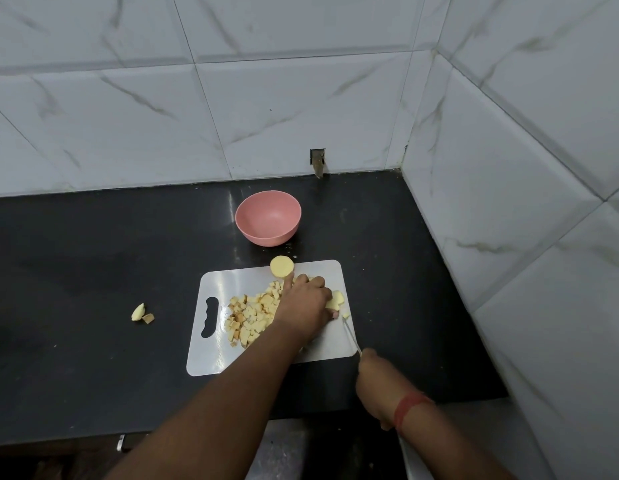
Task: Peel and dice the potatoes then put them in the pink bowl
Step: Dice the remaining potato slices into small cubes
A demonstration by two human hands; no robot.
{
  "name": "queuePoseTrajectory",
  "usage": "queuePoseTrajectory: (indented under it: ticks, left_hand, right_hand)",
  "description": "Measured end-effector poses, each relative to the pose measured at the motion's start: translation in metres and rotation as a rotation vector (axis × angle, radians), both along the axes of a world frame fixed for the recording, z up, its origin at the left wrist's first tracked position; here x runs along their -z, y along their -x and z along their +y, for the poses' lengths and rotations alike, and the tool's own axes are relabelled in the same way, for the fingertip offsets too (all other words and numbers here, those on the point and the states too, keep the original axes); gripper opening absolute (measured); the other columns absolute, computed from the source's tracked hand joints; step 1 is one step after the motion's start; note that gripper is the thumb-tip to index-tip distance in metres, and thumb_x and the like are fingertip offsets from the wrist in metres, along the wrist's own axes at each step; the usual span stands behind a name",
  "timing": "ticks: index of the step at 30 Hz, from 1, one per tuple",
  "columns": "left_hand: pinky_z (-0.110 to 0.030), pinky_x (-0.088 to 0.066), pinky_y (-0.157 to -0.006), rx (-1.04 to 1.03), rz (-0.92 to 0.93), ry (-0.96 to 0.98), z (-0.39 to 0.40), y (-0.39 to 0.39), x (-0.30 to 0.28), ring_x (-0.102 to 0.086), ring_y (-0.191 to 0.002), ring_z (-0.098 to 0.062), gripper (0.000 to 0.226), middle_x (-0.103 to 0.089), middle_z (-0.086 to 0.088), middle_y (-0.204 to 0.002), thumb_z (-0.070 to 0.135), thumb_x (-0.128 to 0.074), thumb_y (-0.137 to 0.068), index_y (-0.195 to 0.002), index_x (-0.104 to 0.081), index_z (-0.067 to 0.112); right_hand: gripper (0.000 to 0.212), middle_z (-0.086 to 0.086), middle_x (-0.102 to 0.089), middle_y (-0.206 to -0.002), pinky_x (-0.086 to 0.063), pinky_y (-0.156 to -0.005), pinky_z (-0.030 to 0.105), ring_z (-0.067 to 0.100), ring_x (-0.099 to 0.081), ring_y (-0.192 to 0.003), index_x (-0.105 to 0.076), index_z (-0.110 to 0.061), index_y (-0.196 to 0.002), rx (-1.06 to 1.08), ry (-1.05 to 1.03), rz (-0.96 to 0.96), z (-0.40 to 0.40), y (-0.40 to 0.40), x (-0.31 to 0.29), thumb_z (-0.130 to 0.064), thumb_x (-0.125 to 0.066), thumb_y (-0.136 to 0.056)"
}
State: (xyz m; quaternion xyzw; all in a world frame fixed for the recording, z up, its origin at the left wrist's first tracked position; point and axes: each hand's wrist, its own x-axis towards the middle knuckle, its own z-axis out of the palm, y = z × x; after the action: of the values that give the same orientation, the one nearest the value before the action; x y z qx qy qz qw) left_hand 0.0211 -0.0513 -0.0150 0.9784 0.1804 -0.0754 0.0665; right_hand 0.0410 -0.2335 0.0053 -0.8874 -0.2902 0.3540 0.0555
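Right hand [374, 382] nearest cam, at bench [93, 271] front edge, red thread band [410, 408] on wrist. Fingers curled round a knife [351, 336] handle; thin blade runs up-left onto cutting board [211, 362], tip near a small potato bit at board's right edge.

Left hand [303, 304] reaches across board from lower left, fingers curled down, pinching a peeled potato piece [335, 299] at board's right side, just above blade tip. Exact fingertip contact partly hidden by the hand.

Diced potato pile [251, 315] on board centre, just left of and partly under left hand; cubes pale yellow, some w/ brownish faces. Peeled potato half [282, 266] sits cut face up on board's far edge, touching left index fingertip or nearly so, can't tell which.

Board white, w/ handle slot on left end, lies flat on black bench.

Pink bowl [268, 233] behind board, apart from it, upright, nothing in it. Two stray potato scraps [142, 313] on bench, well left of board. White marble-look tile wall [301, 98] behind & to right, forming a corner.
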Motion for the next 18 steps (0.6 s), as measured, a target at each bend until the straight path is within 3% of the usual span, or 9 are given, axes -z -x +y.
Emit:
queuePoseTrajectory:
  ticks: [2, 4, 5, 8, 10, 13, 16, 17, 18]
  left_hand:
    - [-0.050, -0.017, -0.121, -0.001, 0.004, 0.021, 0.002, 0.002, -0.002, -0.047, -0.122, -0.024, 0.046, -0.058, 0.001, -0.124, 0.053, -0.054, -0.097, -0.130, -0.065, 0.024]
    - [-0.050, -0.011, -0.121, 0.008, -0.002, 0.033, 0.005, 0.004, -0.003, -0.046, -0.124, -0.024, 0.046, -0.058, 0.000, -0.124, 0.052, -0.053, -0.097, -0.131, -0.064, 0.024]
    - [-0.050, -0.010, -0.121, 0.022, -0.008, 0.029, 0.006, 0.005, -0.003, -0.046, -0.124, -0.024, 0.045, -0.058, 0.000, -0.124, 0.051, -0.053, -0.098, -0.131, -0.064, 0.023]
    - [-0.050, -0.010, -0.122, 0.047, -0.030, 0.004, 0.008, 0.010, -0.001, -0.049, -0.121, -0.023, 0.039, -0.061, 0.001, -0.119, 0.049, -0.055, -0.098, -0.124, -0.066, 0.023]
    - [-0.051, -0.012, -0.121, 0.050, -0.045, -0.016, 0.007, 0.011, 0.001, -0.050, -0.119, -0.023, 0.035, -0.062, 0.001, -0.117, 0.048, -0.055, -0.098, -0.118, -0.069, 0.022]
    - [-0.052, -0.014, -0.122, 0.052, -0.057, -0.040, 0.006, 0.013, 0.003, -0.050, -0.117, -0.022, 0.034, -0.064, 0.001, -0.114, 0.047, -0.053, -0.099, -0.112, -0.071, 0.021]
    - [-0.052, -0.014, -0.121, 0.043, -0.060, -0.056, 0.005, 0.012, 0.003, -0.050, -0.117, -0.022, 0.033, -0.065, 0.002, -0.115, 0.046, -0.052, -0.100, -0.112, -0.072, 0.023]
    - [-0.052, -0.015, -0.121, 0.036, -0.060, -0.058, 0.004, 0.012, 0.003, -0.050, -0.118, -0.022, 0.033, -0.065, 0.002, -0.116, 0.046, -0.052, -0.100, -0.113, -0.072, 0.023]
    - [-0.052, -0.015, -0.121, 0.029, -0.059, -0.058, 0.004, 0.012, 0.004, -0.050, -0.118, -0.023, 0.033, -0.065, 0.002, -0.117, 0.046, -0.052, -0.100, -0.114, -0.071, 0.023]
  right_hand:
    - [0.028, 0.016, -0.057, -0.115, -0.051, -0.066, 0.027, 0.032, -0.061, -0.098, -0.042, -0.005, -0.123, 0.058, -0.029, 0.015, 0.002, 0.001, -0.007, -0.005, -0.038, -0.095]
    - [0.024, 0.015, -0.060, -0.110, -0.043, -0.044, 0.026, 0.031, -0.062, -0.085, -0.039, -0.008, -0.115, 0.096, 0.008, 0.012, 0.008, -0.002, -0.013, 0.000, -0.039, -0.092]
    - [0.026, 0.015, -0.061, -0.109, -0.042, -0.044, 0.027, 0.030, -0.063, -0.082, -0.039, -0.008, -0.114, 0.112, 0.005, 0.007, 0.014, -0.003, -0.016, 0.002, -0.041, -0.091]
    - [0.030, 0.018, -0.060, -0.114, -0.048, -0.065, 0.031, 0.031, -0.063, -0.093, -0.043, -0.002, -0.124, 0.084, -0.087, 0.005, 0.035, -0.012, -0.024, -0.005, -0.044, -0.094]
    - [0.023, 0.009, -0.061, -0.110, -0.045, -0.082, 0.030, 0.024, -0.058, -0.093, -0.054, -0.012, -0.118, 0.070, -0.075, 0.090, 0.051, -0.012, -0.026, -0.019, -0.047, -0.098]
    - [0.013, -0.006, -0.058, -0.088, -0.039, -0.092, 0.026, 0.014, -0.049, -0.074, -0.060, -0.024, -0.094, -0.192, 0.273, 0.013, 0.064, -0.008, -0.046, -0.033, -0.051, -0.099]
    - [0.021, 0.002, -0.059, -0.113, -0.036, -0.103, 0.031, 0.022, -0.051, -0.121, -0.058, -0.019, -0.114, -0.551, 0.202, -0.110, 0.067, -0.009, -0.048, -0.032, -0.051, -0.099]
    - [0.028, 0.005, -0.056, -0.122, -0.033, -0.107, 0.033, 0.024, -0.046, -0.129, -0.055, -0.016, -0.123, -0.742, 0.297, -0.225, 0.067, -0.010, -0.046, -0.030, -0.049, -0.100]
    - [0.034, 0.008, -0.055, -0.122, -0.034, -0.106, 0.033, 0.024, -0.047, -0.127, -0.052, -0.013, -0.131, -0.756, 0.310, -0.228, 0.065, -0.004, -0.045, -0.028, -0.046, -0.101]
